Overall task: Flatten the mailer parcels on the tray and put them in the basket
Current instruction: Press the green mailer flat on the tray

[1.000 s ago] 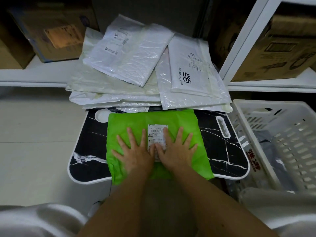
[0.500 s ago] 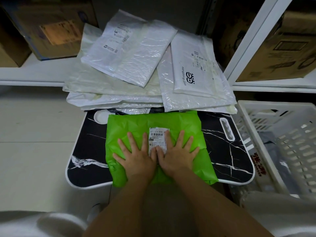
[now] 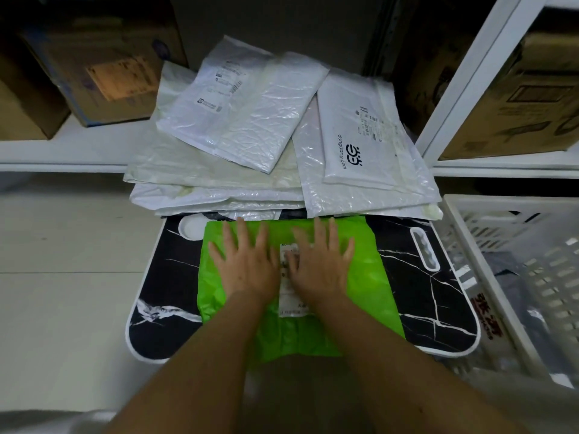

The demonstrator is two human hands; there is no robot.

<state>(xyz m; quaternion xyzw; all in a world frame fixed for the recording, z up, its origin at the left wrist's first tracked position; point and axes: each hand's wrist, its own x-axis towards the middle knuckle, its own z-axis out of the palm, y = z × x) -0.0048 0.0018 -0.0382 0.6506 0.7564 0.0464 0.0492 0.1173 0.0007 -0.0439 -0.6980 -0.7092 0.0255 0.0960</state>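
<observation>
The left hand (image 3: 249,264) and the right hand (image 3: 321,266) lie flat with spread fingers, side by side, on the green mailer (image 3: 372,277). The basket (image 3: 470,242) stands at 3 o'clock.

Both forearms reach toward 12 o'clock, side by side. The left hand (image 3: 247,267) and right hand (image 3: 319,264) lie palm-down, fingers (image 3: 242,234) straight and spread, thumbs nearly touching.

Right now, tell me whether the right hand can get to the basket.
Probably yes: the right hand presses flat on the green mailer, and the white basket stands open just to its right, with nothing between.
</observation>
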